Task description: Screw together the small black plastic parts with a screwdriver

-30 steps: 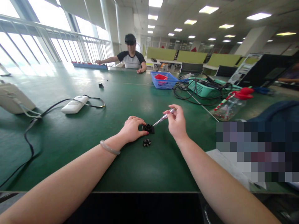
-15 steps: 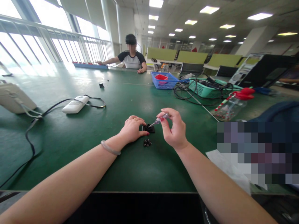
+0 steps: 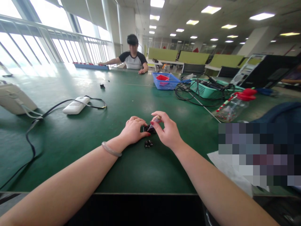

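Note:
My left hand [image 3: 133, 129] rests on the green table [image 3: 113, 163], its fingers closed on a small black part [image 3: 148, 128] that it pins flat. My right hand [image 3: 166, 131] pinches a small screwdriver [image 3: 155, 120] with a clear handle, held close over that part with its tip at the part's top. A second small black piece [image 3: 148, 144] lies loose on the table just in front of both hands. A pale bangle circles my left wrist.
A white device [image 3: 75, 105] with a black cable lies to the left. Blue basket [image 3: 165, 81] and green basket [image 3: 207, 88] with cables stand at the back right, beside a clear bottle with a red top [image 3: 231, 107]. A person [image 3: 133, 58] sits at the far end.
My right hand has moved left and down toward my left hand, bringing the screwdriver from a slanted reach to nearly upright over the black part. The left hand has stayed put.

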`<control>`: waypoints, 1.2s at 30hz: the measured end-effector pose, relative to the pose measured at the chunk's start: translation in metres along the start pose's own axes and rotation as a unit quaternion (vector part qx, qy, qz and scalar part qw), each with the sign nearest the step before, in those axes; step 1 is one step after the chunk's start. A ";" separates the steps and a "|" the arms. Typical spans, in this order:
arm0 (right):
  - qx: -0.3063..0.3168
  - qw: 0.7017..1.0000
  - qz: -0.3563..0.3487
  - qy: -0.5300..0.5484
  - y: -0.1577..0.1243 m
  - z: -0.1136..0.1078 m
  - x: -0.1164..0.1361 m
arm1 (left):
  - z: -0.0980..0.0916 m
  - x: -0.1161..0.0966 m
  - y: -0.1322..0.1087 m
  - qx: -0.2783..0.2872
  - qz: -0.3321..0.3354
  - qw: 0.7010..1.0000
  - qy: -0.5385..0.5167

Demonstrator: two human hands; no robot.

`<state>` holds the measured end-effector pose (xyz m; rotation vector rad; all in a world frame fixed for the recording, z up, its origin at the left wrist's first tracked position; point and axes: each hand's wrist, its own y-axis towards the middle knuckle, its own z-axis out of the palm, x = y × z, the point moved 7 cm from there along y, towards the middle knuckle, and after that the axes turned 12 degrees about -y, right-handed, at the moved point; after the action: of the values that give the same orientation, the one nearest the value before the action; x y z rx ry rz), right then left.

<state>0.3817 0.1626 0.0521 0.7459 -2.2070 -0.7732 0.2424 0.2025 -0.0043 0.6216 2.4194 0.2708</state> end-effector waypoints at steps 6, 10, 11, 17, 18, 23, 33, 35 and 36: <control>-0.117 0.974 0.120 0.154 -0.001 -0.013 -0.042 | -0.001 -0.001 0.001 0.009 -0.016 1.000 -0.006; -0.096 0.982 0.115 0.117 0.000 -0.012 -0.046 | -0.001 -0.001 0.001 0.013 -0.023 1.000 -0.007; -0.078 0.986 0.109 0.099 0.000 -0.010 -0.044 | -0.001 -0.001 0.000 0.013 -0.024 1.000 -0.007; -0.027 0.994 0.084 0.058 0.001 -0.002 -0.037 | -0.003 -0.006 -0.001 0.009 -0.019 1.000 -0.008; -0.036 0.994 0.082 0.069 0.001 -0.004 -0.036 | -0.005 -0.007 -0.001 0.005 -0.017 1.000 -0.006; -0.206 0.967 0.087 0.125 -0.002 -0.035 -0.038 | -0.022 -0.003 -0.002 -0.036 -0.050 0.997 0.043; -0.238 0.948 0.154 0.147 -0.004 -0.039 -0.064 | -0.026 0.020 -0.010 -0.016 -0.128 0.987 0.097; -0.237 0.948 0.157 0.146 -0.004 -0.038 -0.065 | -0.019 0.011 -0.006 -0.009 -0.096 0.994 0.046; -0.236 0.948 0.158 0.146 -0.004 -0.038 -0.065 | -0.014 0.006 -0.004 0.005 -0.075 0.997 0.018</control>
<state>0.4507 0.1932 0.0459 0.2380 -1.7194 -0.9113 0.2281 0.2009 0.0024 0.4392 2.4883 0.2079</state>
